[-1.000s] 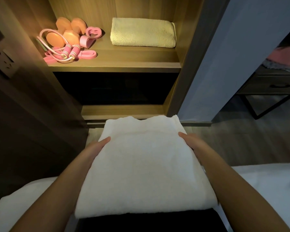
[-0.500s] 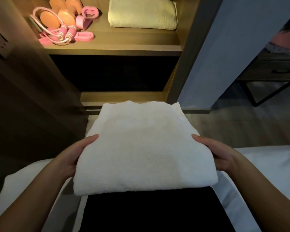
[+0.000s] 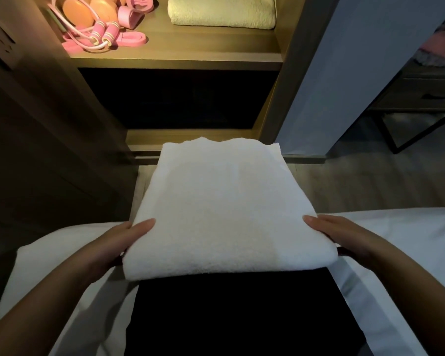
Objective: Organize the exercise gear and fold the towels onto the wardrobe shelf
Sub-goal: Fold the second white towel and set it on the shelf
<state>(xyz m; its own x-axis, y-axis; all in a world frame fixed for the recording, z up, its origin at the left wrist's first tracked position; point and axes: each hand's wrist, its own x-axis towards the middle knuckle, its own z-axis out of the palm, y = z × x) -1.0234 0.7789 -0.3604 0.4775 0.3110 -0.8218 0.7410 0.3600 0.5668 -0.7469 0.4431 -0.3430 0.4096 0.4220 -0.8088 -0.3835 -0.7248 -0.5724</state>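
Left hand (image 3: 118, 242) and right hand (image 3: 344, 235): I record both gripping the near corners of the folded white towel (image 3: 224, 214), one on each side, with a thumb lying flat on top of the cloth in each case. The fingers beneath are hidden, so I cannot say how they lie. The towel lies level, its thick folded edge nearest the camera and its looser far edge pointing toward the wardrobe base. I cannot tell whether it rests on the lap or is lifted clear of it. Below the towel I see dark clothing (image 3: 229, 317), flanked on both sides by a white bed sheet (image 3: 409, 240). Beyond that is grey wood floor (image 3: 357, 186). Further out, the lit wardrobe shelf (image 3: 190, 57) stands above a dark open compartment, well apart from the white towel. On its right half a folded pale yellow towel (image 3: 221, 14) lies flat, near the right wall. On its left half the gear is bunched together: a pink jump rope (image 3: 98, 37) with striped handles lying over a pink band (image 3: 134, 39), orange dumbbells (image 3: 77, 11) behind, and a pink grip piece (image 3: 136, 1) whose type I cannot confirm. At far right is a dark side table (image 3: 427, 98) with one drawer, and at far left a wall socket (image 3: 0, 44) in shadow
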